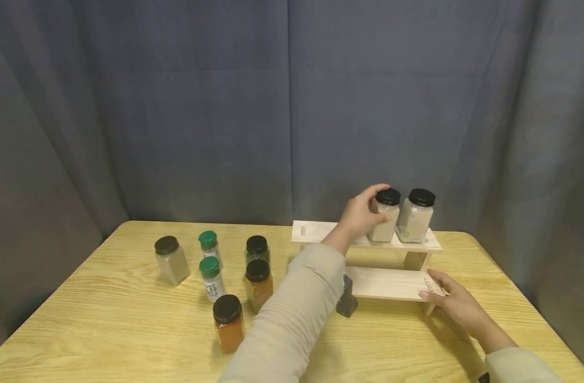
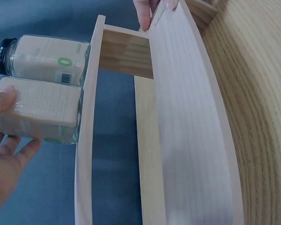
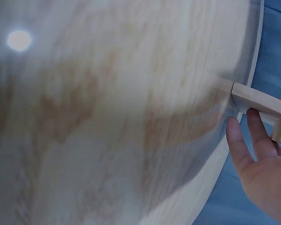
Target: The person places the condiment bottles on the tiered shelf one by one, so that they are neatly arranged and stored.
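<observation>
A two-tier wooden rack stands on the right part of the table. On its upper tier, my left hand grips a black-lidded glass jar of pale powder, thumb on one side and fingers on the other. A second jar of the same kind stands close to its right; the left wrist view shows both jar bases at the upper board. My right hand holds the right end of the lower tier, thumb on top. In the right wrist view, its fingers reach to the rack's end piece.
Left of my left sleeve stand a pale powder jar, two green-capped shakers, and several black-lidded jars, including an orange one. A dark block-like object sits by the rack's front. Grey curtains enclose the table.
</observation>
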Tool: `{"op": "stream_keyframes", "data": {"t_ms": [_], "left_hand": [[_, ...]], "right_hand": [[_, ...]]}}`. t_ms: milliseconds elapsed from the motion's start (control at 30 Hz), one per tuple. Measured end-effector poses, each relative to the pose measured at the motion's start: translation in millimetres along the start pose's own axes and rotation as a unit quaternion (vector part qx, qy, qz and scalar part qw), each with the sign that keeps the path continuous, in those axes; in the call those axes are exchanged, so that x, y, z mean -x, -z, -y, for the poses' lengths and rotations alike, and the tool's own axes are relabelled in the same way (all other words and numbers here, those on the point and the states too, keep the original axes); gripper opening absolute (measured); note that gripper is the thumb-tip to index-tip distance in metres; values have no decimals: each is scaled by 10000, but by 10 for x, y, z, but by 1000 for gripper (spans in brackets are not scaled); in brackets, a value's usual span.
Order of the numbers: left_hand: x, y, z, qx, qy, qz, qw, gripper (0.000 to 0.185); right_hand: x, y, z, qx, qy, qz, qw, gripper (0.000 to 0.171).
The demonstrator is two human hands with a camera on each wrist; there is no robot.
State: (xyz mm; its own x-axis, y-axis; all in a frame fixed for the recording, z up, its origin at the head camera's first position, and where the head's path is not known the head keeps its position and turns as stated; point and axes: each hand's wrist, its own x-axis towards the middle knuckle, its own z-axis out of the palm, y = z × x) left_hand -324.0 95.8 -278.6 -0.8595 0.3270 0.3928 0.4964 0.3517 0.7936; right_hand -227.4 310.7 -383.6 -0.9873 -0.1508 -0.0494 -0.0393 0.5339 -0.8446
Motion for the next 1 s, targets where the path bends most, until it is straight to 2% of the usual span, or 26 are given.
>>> {"op": "stream_keyframes", "data": {"t_ms": [200,367,467,767,900,1000], "left_hand": [[-3,17,-45,-118,67,137,9998,64],[22,92,-48,-137,333,413,9985,71],[51,157,-38,-59,437,427,9981,73],[212,422,-69,127,346,271,9990,72],[326,556,-102,222,255,261,9991,69],[429,651,-125,311,70,300,9990,67]], "right_hand": [[12,16,9,61,7,-6,10000,75],[5,18,3,67,-5,-3,10000,76],[-20,11,-6,109,19,-7,9999,77],[-95,-28,-5,344,44,-105,9993,77],[-122,-44,-1,237,35,-59,9997,77],[-127,-58,1,100,11,-20,9999,76]]}}
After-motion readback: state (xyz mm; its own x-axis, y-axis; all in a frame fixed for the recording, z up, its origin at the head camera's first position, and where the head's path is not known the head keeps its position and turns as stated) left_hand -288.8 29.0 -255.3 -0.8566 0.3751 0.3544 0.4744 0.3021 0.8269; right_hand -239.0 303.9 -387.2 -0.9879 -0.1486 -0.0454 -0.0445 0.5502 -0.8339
